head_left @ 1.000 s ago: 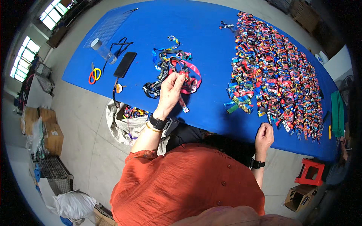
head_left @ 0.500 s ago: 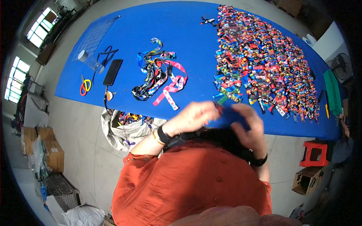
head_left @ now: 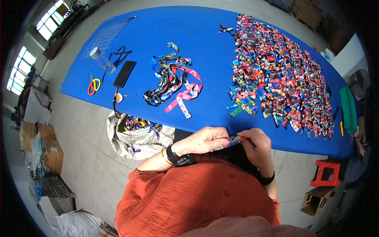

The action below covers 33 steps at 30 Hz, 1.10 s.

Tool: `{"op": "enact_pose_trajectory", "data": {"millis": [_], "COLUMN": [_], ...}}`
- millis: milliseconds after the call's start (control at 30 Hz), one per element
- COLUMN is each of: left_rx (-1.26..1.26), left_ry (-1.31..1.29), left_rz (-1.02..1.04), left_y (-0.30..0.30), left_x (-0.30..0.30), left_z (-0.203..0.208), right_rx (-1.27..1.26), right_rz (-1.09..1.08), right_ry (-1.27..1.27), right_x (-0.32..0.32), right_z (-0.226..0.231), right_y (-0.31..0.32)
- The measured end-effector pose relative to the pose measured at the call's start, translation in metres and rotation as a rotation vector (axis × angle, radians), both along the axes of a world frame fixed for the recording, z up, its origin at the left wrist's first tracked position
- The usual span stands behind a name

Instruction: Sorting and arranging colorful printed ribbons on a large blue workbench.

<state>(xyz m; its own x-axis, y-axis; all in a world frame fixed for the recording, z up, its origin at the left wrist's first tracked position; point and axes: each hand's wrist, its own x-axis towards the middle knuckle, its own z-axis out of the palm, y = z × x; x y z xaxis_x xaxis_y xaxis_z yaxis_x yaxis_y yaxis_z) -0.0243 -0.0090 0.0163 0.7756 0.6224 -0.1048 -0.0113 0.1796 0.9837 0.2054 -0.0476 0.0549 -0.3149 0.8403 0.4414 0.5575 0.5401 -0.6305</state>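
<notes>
My left hand and my right hand pinch a short multicoloured printed ribbon between them at the table's near edge. Fingers of both hands are closed on it; its ends are hidden in them. Beyond my left hand lies a loose tangle of printed ribbons, with a pink ribbon trailing on its right side. Past my right hand spreads a large pile of small looped or knotted ribbon pieces, laid in dense rows.
On the blue table at left are scissors, a black phone and a clear bottle. Below the edge sits a pale sack of ribbons. A red stool and cardboard box stand at right.
My hands were blurred and apart in the air; now they have come lower and closer together, with the ribbon held between them. The whole view has shifted slightly.
</notes>
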Motion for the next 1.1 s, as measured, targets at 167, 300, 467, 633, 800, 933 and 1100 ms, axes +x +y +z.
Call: {"op": "enact_pose_trajectory", "data": {"millis": [167, 300, 467, 633, 800, 933, 1100], "left_rx": [0.025, 0.058, -0.072, 0.339, 0.661, 0.644, 0.281], "left_ry": [-0.04, -0.121, -0.147, -0.006, 0.034, 0.032, 0.02], "left_rz": [0.083, 0.187, 0.299, 0.16, 0.054, 0.063, 0.062], "left_y": [-0.002, 0.0, 0.005, 0.004, 0.005, 0.004, 0.003], "left_x": [-0.016, -0.021, -0.012, 0.014, 0.037, 0.051, 0.066], "left_z": [-0.004, -0.004, 0.003, 0.012, 0.018, 0.016, 0.007], "right_rx": [0.033, 0.009, -0.18, -0.292, -0.309, -0.364, -0.193], "right_rz": [-0.132, -0.122, 0.035, 0.059, 0.036, -0.066, -0.201], "right_ry": [0.045, 0.078, -0.002, 0.131, 0.14, 0.254, 0.259], "right_x": [0.016, 0.019, 0.021, 0.015, 0.021, 0.027, 0.044], "right_z": [-0.003, -0.011, -0.014, -0.003, -0.013, -0.019, -0.02], "right_y": [-0.012, -0.018, -0.016, -0.017, -0.018, -0.024, -0.031]}}
